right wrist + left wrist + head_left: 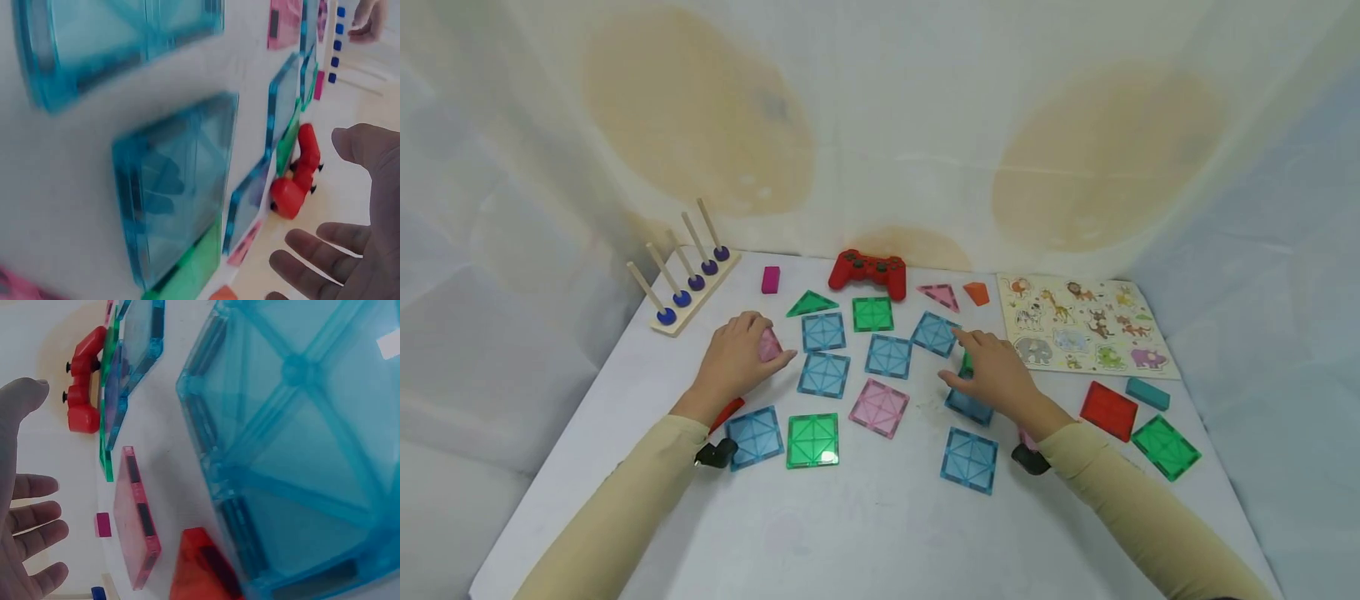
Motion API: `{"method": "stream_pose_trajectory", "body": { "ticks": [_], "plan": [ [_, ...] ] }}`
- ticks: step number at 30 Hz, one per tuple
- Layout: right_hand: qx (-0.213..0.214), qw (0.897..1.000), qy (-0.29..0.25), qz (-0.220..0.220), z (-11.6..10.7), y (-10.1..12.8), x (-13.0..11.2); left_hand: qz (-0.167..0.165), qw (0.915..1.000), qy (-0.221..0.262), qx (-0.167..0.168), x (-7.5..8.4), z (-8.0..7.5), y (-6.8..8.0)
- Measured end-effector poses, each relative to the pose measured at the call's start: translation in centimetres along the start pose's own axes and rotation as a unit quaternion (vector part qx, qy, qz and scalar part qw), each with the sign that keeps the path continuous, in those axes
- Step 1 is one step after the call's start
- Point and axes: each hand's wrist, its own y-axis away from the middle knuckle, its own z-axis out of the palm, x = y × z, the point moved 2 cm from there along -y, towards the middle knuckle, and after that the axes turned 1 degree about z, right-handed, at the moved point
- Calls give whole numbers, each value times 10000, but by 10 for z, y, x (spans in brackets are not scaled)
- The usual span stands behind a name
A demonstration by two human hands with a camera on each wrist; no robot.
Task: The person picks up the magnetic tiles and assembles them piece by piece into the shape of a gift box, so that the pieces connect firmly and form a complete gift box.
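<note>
My left hand hovers over the left side of the table, thumb and fingers apart. Partly hidden beneath it lies a pink magnetic tile; the left wrist view shows this pink tile flat on the table, apart from the fingers. A red tile peeks out by the wrist, near a blue square tile. On the right, my right hand is spread above a blue tile and a mostly covered green tile. Its fingers hold nothing in the right wrist view.
More tiles lie mid-table, including a pink square and a green square. At the back are a red game controller and a magenta block. A pegged wooden stand is at left, an animal puzzle board at right.
</note>
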Motion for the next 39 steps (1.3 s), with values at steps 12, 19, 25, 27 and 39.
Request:
{"method": "stream_pose_trajectory", "body": {
  "ticks": [12,19,25,27,39],
  "plan": [
    [-312,9971,-658,-226,27,12,-32,-84,9981,566,-225,-1,10,20],
    [-320,9960,-623,-553,40,12,-49,235,9965,763,-245,8,21,32],
    [-265,9947,-424,-895,50,10,-62,510,9943,763,-540,19,30,42],
    [-295,9946,-359,-928,52,9,-66,624,9935,699,-644,22,33,44],
    [-576,9934,-200,-969,60,6,-83,1153,9864,616,-997,39,41,57]
  ]
}}
